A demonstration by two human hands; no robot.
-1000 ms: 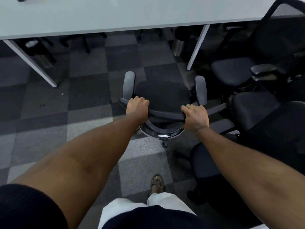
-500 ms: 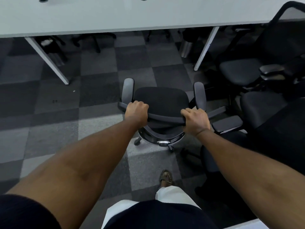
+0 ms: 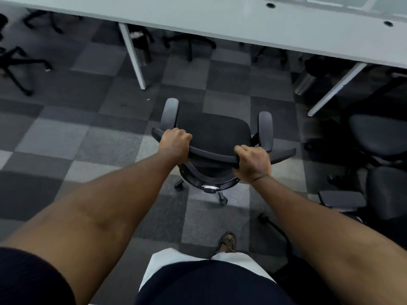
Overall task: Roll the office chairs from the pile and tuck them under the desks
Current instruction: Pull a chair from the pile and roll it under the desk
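A black office chair [image 3: 214, 133] with grey armrests stands on the checkered carpet in front of me, its seat facing the long white desk [image 3: 220, 18]. My left hand [image 3: 175, 143] grips the left part of the backrest's top edge. My right hand [image 3: 252, 164] grips the right part of the same edge. The chair sits a short way before the desk's front edge, between two slanted white desk legs [image 3: 133, 56]. Its casters show below the backrest.
A pile of black chairs [image 3: 378, 139] crowds the right side, with a grey armrest [image 3: 341, 198] jutting toward me. Chair bases [image 3: 19, 62] stand at the far left and under the desk. A metal bin [image 3: 305, 83] is under the desk at right. My sandalled foot [image 3: 228, 242] is behind the chair.
The chair has rolled left, away from the pile, and the view has swung left with it. Both hands keep their grip on the backrest.
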